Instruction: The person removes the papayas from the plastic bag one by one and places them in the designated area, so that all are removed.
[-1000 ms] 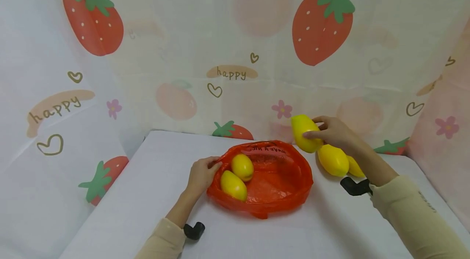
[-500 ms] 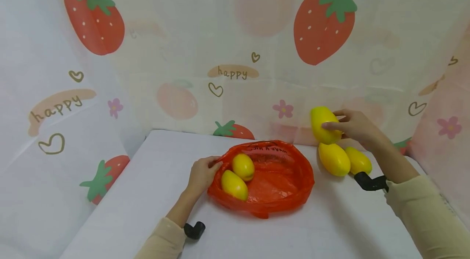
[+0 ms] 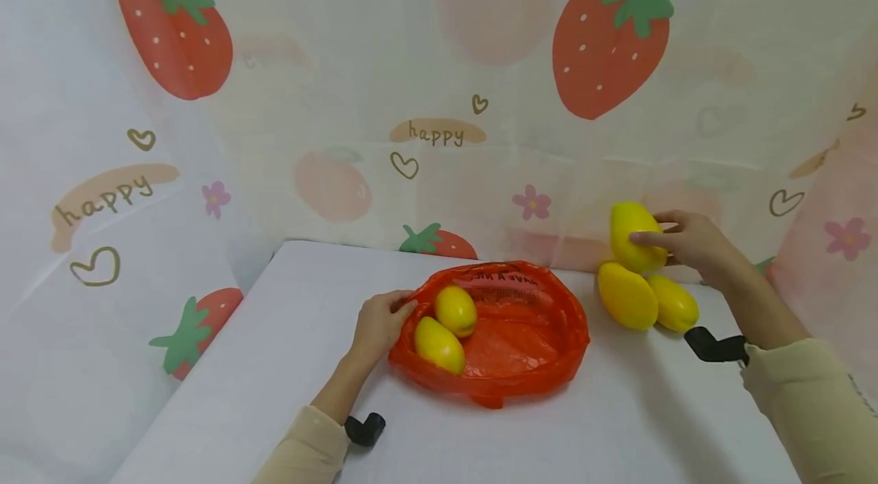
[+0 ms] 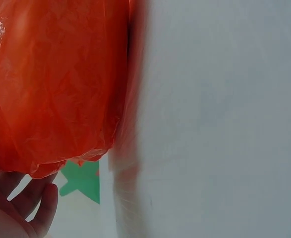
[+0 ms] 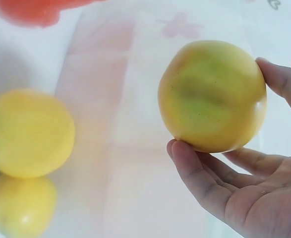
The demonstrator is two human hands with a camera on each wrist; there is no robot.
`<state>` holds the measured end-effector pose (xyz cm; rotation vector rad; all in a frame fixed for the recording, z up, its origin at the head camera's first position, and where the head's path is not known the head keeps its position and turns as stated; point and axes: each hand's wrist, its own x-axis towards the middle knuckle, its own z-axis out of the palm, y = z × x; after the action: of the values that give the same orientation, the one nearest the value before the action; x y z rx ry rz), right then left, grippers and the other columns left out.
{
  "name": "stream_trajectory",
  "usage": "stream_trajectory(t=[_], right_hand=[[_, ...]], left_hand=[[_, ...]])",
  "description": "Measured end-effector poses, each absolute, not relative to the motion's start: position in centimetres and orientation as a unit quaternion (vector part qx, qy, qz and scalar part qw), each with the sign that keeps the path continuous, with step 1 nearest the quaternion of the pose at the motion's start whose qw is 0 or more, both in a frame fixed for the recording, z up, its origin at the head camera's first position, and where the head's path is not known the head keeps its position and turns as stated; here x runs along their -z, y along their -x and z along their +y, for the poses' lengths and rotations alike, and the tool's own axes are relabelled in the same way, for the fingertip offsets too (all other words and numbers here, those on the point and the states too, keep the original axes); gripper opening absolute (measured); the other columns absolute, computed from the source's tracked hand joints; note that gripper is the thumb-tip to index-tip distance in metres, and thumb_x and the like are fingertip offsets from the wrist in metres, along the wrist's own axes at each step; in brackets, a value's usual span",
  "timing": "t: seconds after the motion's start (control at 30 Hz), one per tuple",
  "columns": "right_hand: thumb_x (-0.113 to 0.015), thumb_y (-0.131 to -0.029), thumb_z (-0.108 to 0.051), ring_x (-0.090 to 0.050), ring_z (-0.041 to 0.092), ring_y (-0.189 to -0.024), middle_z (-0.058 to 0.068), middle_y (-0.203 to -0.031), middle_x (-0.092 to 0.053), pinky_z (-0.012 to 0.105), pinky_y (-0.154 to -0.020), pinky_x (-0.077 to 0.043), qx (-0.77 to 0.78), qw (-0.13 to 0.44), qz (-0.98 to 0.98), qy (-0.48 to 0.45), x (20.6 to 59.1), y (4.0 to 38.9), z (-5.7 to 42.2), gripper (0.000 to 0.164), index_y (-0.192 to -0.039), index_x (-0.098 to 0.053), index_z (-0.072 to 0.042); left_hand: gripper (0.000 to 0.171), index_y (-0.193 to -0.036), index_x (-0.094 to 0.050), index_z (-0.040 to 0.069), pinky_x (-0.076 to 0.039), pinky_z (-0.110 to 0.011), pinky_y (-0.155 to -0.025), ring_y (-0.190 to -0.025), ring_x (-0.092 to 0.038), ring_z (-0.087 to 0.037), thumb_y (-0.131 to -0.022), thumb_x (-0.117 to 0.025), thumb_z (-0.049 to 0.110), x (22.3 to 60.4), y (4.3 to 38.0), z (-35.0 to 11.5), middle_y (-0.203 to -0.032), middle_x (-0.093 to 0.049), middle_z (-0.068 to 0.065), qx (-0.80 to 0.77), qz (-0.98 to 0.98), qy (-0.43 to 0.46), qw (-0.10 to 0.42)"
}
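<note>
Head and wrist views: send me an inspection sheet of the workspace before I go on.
Surface: white tabletop, no spill seen.
Job's things: red plastic bag lying open, two yellow fruits inside at its left; two more yellow fruits side by side on the table, right of the bag; a held fruit raised above the table.
Clutter: nothing seen.
Grippers: left hand holds the bag's left rim; right hand holds the raised fruit.
Cables: nothing seen.
Surroundings: strawberry-print backdrop behind.
</note>
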<state>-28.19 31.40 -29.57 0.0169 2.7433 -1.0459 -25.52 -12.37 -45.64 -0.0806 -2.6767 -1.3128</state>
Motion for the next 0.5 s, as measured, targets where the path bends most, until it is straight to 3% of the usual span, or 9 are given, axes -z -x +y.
stream_trajectory(t=[0.33,0.5], right_hand=[[-0.055,-0.093,-0.056,-0.049,0.049,-0.123,0.038,-0.145,-0.033,0.055,-0.105,-0.045,0.359,0.097,0.928,-0.011,30.3,28.3,33.7,0.095,-0.149,-0.018,0.012],[-0.053,-0.094,-0.056,-0.048,0.051,-0.124,0.039,-0.145,-0.032,0.059,-0.108,-0.040,0.363,0.095,0.927,-0.017,30.5,28.1,34.5,0.096,-0.149,-0.016,0.012]], left_hand=[[0.026,-0.118,-0.070,0.009,-0.057,-0.038,-0.092,-0.097,-0.065,-0.023,-0.095,-0.064,0.019,45.5,25.6,-12.0,-0.109,-0.073,-0.008,0.451,-0.887,0.024,0.094],[0.032,-0.121,-0.068,0.009,-0.058,-0.037,-0.091,-0.096,-0.065,-0.022,-0.094,-0.065,0.024,45.6,25.7,-11.7,-0.110,-0.073,-0.008,0.460,-0.880,0.030,0.115]])
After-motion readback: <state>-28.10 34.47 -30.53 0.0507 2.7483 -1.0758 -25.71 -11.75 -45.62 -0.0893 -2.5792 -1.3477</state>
